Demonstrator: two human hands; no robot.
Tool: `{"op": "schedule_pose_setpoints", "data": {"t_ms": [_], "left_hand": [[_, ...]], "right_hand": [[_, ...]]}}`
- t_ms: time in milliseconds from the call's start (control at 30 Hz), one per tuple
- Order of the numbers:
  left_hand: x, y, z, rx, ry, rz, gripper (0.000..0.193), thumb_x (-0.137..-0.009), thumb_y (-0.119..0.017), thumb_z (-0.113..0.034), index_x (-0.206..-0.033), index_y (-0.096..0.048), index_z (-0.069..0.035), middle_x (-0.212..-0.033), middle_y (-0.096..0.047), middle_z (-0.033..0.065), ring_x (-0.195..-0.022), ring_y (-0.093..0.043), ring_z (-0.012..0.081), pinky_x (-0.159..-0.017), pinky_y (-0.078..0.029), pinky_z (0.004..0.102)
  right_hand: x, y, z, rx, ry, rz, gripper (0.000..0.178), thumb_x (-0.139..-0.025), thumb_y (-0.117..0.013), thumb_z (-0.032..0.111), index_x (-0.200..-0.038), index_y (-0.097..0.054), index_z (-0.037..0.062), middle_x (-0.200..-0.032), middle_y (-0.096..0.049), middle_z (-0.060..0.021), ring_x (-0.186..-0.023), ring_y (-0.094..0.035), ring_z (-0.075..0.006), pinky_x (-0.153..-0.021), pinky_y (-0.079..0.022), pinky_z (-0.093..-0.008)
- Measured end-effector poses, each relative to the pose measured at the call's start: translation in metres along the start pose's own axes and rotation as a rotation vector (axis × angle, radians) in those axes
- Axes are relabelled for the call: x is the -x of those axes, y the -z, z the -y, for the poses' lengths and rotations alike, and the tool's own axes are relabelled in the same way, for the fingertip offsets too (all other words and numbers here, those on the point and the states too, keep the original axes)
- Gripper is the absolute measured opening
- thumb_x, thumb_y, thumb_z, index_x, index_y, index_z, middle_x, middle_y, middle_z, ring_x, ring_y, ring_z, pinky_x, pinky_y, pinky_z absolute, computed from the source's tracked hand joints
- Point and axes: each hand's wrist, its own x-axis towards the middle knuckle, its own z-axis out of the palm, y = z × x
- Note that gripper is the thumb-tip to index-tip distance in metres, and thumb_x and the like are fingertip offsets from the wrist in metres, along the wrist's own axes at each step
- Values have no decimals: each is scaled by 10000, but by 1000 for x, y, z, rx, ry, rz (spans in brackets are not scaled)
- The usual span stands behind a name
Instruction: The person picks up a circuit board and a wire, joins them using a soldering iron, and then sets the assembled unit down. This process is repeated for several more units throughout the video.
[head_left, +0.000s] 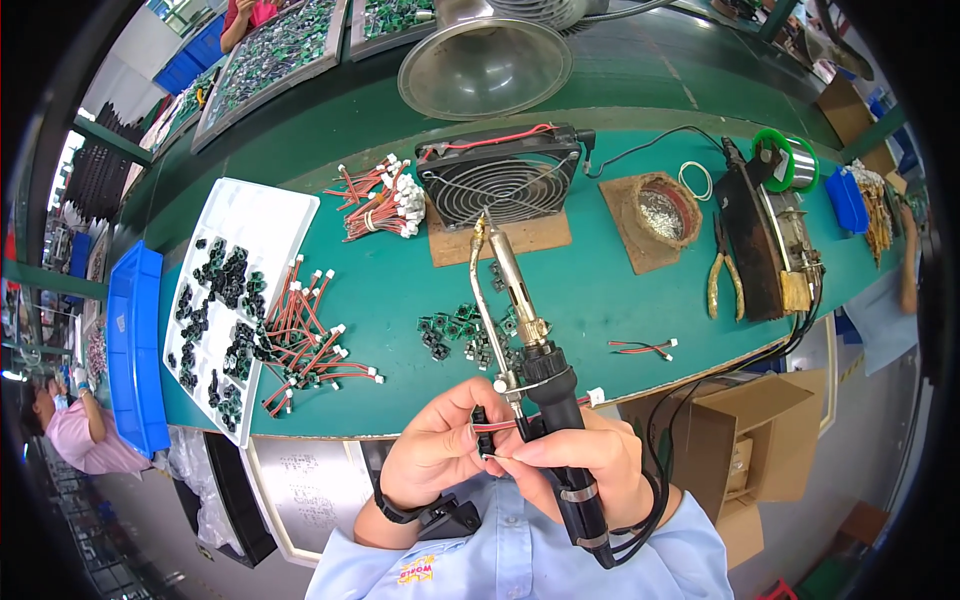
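My left hand [428,450] pinches a small black component [485,440] between thumb and fingers, close to my chest. My right hand [590,455] is closed around a soldering iron [558,400] with a thin metal solder-feed tube [478,270] alongside; its tip points away toward the fan. The thumb and forefinger of that hand also pinch a red-and-black wire lead [495,427], whose stripped end is at the component; I cannot tell whether they touch. A white connector [597,396] shows above the right fingers. Beyond the hands lies a pile of small green-and-black parts [465,328].
A white tray [285,215] of black parts and loose wire leads [325,350] lie left, beside a blue bin [135,340]. A fan [500,185] stands ahead. To the right are a solder bowl [662,210], pliers [725,270], and solder spool [795,165]. Cables hang at the right.
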Motion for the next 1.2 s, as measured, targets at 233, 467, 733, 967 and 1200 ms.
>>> {"op": "schedule_pose_setpoints", "data": {"t_ms": [233, 467, 733, 967, 1200], "left_hand": [[0, 2, 0, 33, 9, 1, 275, -884, -580, -191, -1026, -439, -3, -930, -510, 106, -831, -547, 161, -693, -491, 240], [0, 4, 1, 13, -9, 15, 271, -883, -580, -182, -1026, -443, 2, -935, -522, 110, -820, -568, 165, -690, -507, 245], [-1, -1, -1, -23, -53, 18, 263, -881, -584, -179, -1026, -456, -1, -948, -531, 101, -827, -559, 155, -695, -485, 248], [-2, -5, -2, -68, -74, 9, 252, -878, -590, -183, -1014, -471, -7, -953, -539, 91, -836, -541, 142, -700, -445, 249], [-2, -4, 0, -96, -88, -5, 258, -874, -596, -191, -1007, -474, -7, -941, -550, 83, -834, -542, 138, -703, -447, 249]], "right_hand": [[-2, 3, 1, 2, -13, 15, 485, -603, -702, -64, -1049, -560, 62, -780, -616, -116, -542, -560, -209, -472, -449, -284], [-5, 3, 3, -23, -29, 20, 490, -604, -696, -81, -1051, -548, 52, -811, -626, -122, -577, -580, -217, -493, -465, -289], [-9, 7, 7, -19, -121, 82, 363, -662, -739, -57, -946, -533, 33, -782, -650, -135, -675, -669, -209, -557, -519, -271], [-11, 7, 8, -6, -112, 49, 369, -658, -745, -54, -949, -535, 34, -778, -650, -135, -668, -670, -202, -545, -518, -269], [-6, 8, 3, -95, -84, 57, 479, -627, -669, -119, -1060, -532, 34, -878, -619, -155, -627, -608, -234, -540, -485, -293]]}}
